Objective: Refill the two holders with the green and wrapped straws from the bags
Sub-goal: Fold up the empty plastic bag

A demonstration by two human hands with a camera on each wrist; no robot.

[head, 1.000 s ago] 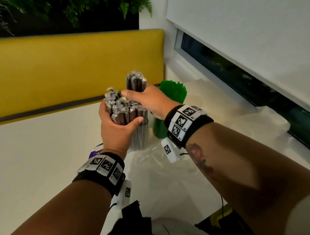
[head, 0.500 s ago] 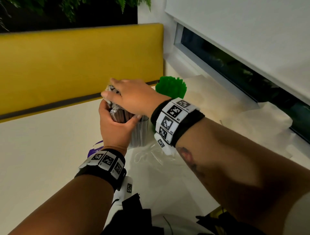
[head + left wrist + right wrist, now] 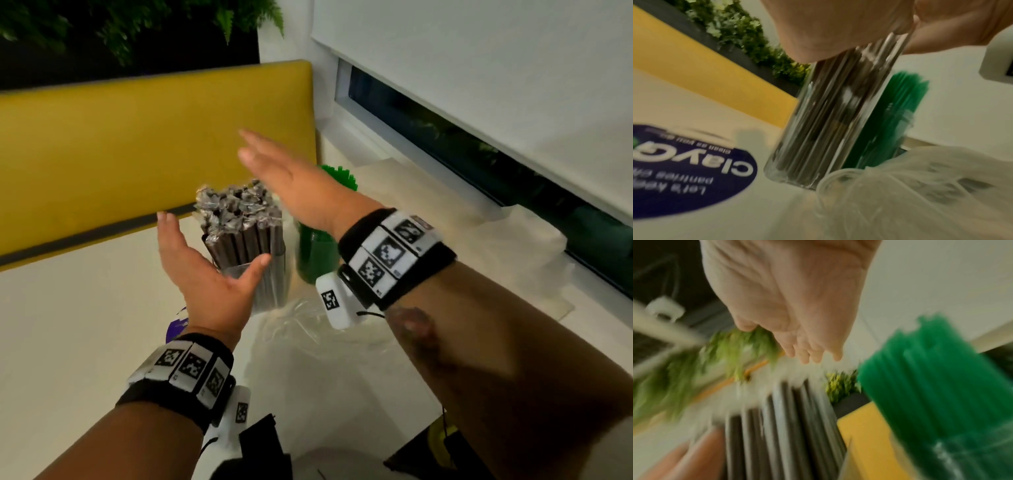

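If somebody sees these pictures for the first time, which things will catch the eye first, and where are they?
First, the two open hands, left hand and right hand, on both sides of a clear holder packed with dark wrapped straws in the middle of the white table. Just to its right stands a bright bunch of green straws, and behind everything runs a yellow bench back.

Left hand [image 3: 202, 274] is open beside the straw holder [image 3: 270, 284], palm facing it. Right hand [image 3: 291, 185] hovers flat above the holder, fingers straight.
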